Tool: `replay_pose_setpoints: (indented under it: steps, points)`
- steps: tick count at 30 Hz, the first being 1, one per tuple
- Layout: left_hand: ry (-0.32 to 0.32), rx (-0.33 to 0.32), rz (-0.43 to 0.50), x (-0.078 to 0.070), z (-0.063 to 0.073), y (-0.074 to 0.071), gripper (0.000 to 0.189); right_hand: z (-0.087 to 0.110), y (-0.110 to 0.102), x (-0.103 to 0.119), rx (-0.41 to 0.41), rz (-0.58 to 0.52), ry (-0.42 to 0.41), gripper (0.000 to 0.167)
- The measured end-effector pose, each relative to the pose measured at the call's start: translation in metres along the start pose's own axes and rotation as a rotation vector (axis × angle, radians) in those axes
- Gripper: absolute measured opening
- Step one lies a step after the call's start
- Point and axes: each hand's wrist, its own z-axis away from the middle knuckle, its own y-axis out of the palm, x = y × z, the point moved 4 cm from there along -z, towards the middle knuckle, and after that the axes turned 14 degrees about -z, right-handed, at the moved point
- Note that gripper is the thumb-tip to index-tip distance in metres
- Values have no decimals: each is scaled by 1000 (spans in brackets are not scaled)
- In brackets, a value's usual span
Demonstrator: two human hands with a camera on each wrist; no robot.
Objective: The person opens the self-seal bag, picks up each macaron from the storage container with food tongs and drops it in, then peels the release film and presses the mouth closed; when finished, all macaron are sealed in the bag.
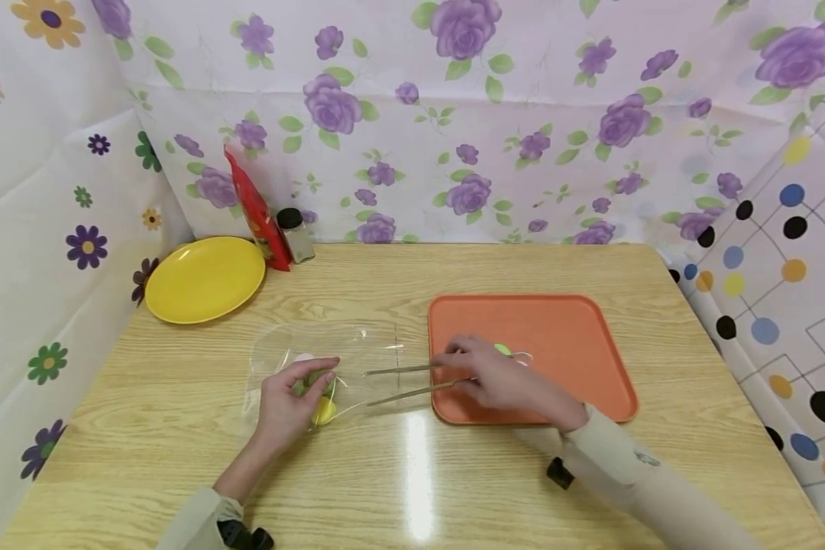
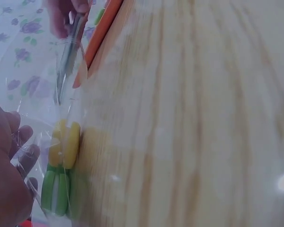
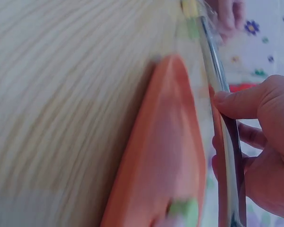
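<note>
My left hand (image 1: 283, 406) pinches a clear plastic bag (image 1: 367, 342) lying on the table, thumb and fingers at its near part. Inside the bag, in the left wrist view, are small rounded pieces, a yellow one (image 2: 72, 145) standing above a green one (image 2: 56, 191). My right hand (image 1: 493, 374) grips metal tongs (image 3: 214, 59) over the orange tray (image 1: 564, 325). The tong arms stand apart and point left, their tips overlapping the bag in the head view. Behind the right hand, a green piece (image 1: 502, 349) shows on the tray beside something pale, partly hidden.
At the back left corner sits a yellow oval plate (image 1: 205, 279). Next to it stand a red packet (image 1: 253, 202) and a small jar with a black lid (image 1: 296, 235). Flower-patterned cloth (image 1: 399, 137) hangs behind the wooden table (image 1: 357, 489).
</note>
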Motion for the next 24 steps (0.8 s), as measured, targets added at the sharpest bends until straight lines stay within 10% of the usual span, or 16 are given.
replay_pose_setpoints:
  steps: [17,24]
  points:
    - [-28,3,-11,0,-1,0,29,168,-61,-40,-333,110,159,53]
    - [-14,0,-5,0,0,1,28,204,-60,-48,-371,70,188,53]
